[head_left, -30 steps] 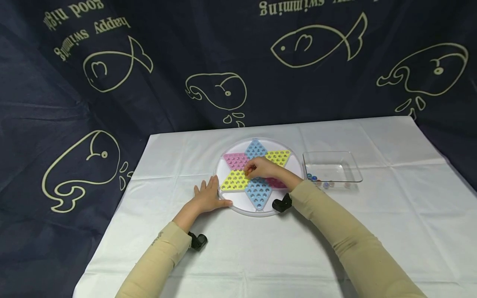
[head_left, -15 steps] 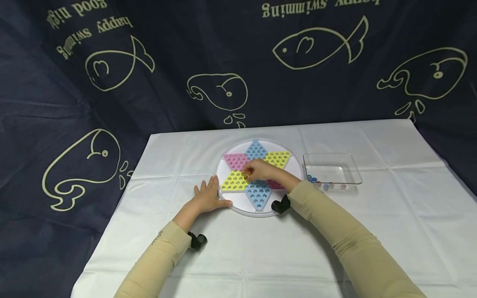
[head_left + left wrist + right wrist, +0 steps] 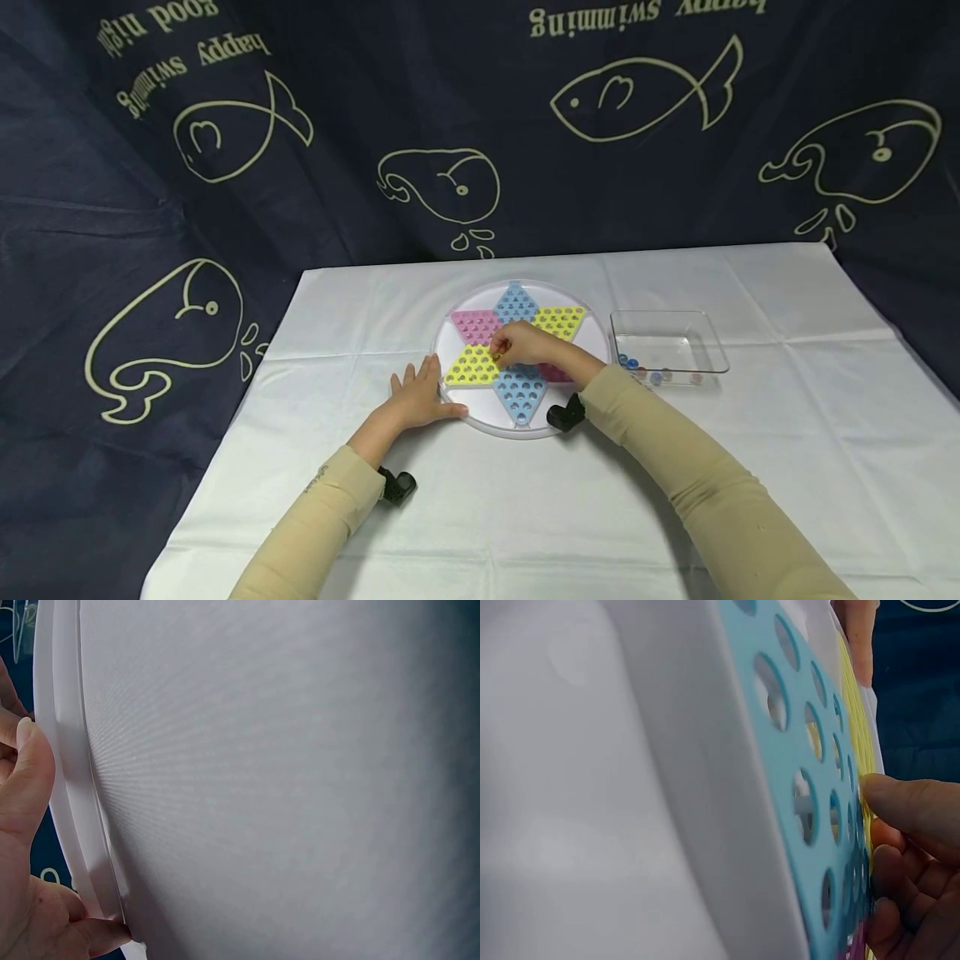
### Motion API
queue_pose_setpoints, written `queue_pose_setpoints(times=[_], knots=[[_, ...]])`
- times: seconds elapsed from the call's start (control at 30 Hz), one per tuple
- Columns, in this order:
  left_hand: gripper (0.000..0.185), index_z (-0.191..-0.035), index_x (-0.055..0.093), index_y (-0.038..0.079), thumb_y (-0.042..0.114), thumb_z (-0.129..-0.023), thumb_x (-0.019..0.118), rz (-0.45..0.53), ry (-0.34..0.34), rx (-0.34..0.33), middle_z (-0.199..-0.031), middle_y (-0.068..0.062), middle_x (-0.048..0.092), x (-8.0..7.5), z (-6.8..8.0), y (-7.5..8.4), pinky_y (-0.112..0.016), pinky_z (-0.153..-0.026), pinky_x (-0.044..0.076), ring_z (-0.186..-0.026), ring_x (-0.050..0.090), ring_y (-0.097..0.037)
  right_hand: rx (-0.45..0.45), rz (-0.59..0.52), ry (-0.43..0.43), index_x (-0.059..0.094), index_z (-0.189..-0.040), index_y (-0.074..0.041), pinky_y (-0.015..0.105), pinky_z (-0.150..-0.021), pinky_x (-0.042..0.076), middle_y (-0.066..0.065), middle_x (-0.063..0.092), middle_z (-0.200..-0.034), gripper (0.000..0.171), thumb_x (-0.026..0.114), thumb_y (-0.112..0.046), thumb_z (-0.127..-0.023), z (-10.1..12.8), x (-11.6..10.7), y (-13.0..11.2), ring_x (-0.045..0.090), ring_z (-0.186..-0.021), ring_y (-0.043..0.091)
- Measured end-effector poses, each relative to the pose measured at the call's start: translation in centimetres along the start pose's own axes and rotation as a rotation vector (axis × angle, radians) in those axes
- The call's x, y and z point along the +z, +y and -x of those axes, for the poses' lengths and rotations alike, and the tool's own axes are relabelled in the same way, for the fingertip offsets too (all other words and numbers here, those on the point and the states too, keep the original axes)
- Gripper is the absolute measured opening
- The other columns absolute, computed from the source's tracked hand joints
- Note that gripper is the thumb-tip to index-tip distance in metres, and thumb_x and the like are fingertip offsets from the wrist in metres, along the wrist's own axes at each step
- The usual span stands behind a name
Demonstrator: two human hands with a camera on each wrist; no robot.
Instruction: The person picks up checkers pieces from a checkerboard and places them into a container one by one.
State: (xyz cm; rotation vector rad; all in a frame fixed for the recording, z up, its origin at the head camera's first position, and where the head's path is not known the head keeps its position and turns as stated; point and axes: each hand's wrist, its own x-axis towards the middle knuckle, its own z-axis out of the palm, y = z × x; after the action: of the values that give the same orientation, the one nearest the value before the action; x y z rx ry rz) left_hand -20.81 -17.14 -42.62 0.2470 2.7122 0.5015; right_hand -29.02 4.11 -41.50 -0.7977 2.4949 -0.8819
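A round white Chinese checkers board point(image 3: 468, 408) lies on the table, its star in blue, pink and yellow with holes. My right hand point(image 3: 525, 342) is over the middle of the star, thumb and fingers pinching a small amber marble, mostly hidden by the fingertips. In the right wrist view, the right hand's fingers point(image 3: 911, 806) are low against the board beyond a blue point point(image 3: 780, 735). My left hand point(image 3: 417, 398) rests spread at the board's left edge. Its thumb point(image 3: 105, 936) touches the white rim point(image 3: 71, 765) in the left wrist view.
A clear plastic box point(image 3: 701, 342) stands right of the board, with several blue and reddish marbles point(image 3: 632, 363) along its near left side. A white cloth point(image 3: 487, 517) covers the table. Behind hangs a dark blue curtain point(image 3: 337, 83) with fish drawings.
My right hand shifts slightly left and back over the middle of the board, still with the amber marble at its fingertips. My left hand stays in place. The head view tilts slightly.
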Motion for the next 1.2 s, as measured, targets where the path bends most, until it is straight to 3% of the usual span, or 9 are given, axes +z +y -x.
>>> queue_pose_setpoints(times=[0.57,0.8,1.03,1.2], knots=[[0.107,-0.144,0.006,-0.006,0.052,-0.077,0.065,0.006,0.007,-0.004,-0.150,-0.023,0.009,-0.1,0.1,0.1,-0.062,-0.106,-0.001,-0.135,0.003,-0.049,0.021,-0.146,0.017,0.066,-0.095,-0.001,0.020,-0.067,0.044,0.002,0.060,-0.081,0.018,0.069,-0.007,-0.078,1.3,-2.4,0.6,0.052,-0.076,0.012],[0.107,-0.144,0.006,-0.006,0.051,-0.077,0.065,0.009,0.004,-0.003,-0.150,-0.023,0.008,-0.1,0.2,0.2,-0.063,-0.105,-0.002,-0.135,0.002,-0.049,-0.023,-0.188,0.020,0.063,-0.096,0.004,0.022,-0.064,0.045,0.005,0.061,-0.083,0.019,0.066,-0.006,-0.080,2.1,-3.6,1.4,0.053,-0.074,0.012],[0.107,-0.144,0.005,-0.006,0.052,-0.078,0.065,0.007,0.001,0.000,-0.150,-0.023,0.007,-0.1,0.2,0.2,-0.063,-0.105,-0.002,-0.135,0.001,-0.049,0.058,-0.247,0.039,0.062,-0.102,0.003,0.028,-0.058,0.044,0.007,0.061,-0.087,0.025,0.066,-0.009,-0.081,3.2,-4.8,2.0,0.051,-0.067,0.013],[0.106,-0.144,0.005,-0.006,0.052,-0.078,0.065,0.010,-0.001,-0.003,-0.150,-0.023,0.007,-0.1,0.1,0.2,-0.063,-0.105,-0.002,-0.135,0.001,-0.049,0.056,-0.264,0.060,0.061,-0.107,0.004,0.032,-0.068,0.047,0.009,0.060,-0.095,0.029,0.065,-0.011,-0.082,4.0,-5.7,2.7,0.052,-0.078,0.015]])
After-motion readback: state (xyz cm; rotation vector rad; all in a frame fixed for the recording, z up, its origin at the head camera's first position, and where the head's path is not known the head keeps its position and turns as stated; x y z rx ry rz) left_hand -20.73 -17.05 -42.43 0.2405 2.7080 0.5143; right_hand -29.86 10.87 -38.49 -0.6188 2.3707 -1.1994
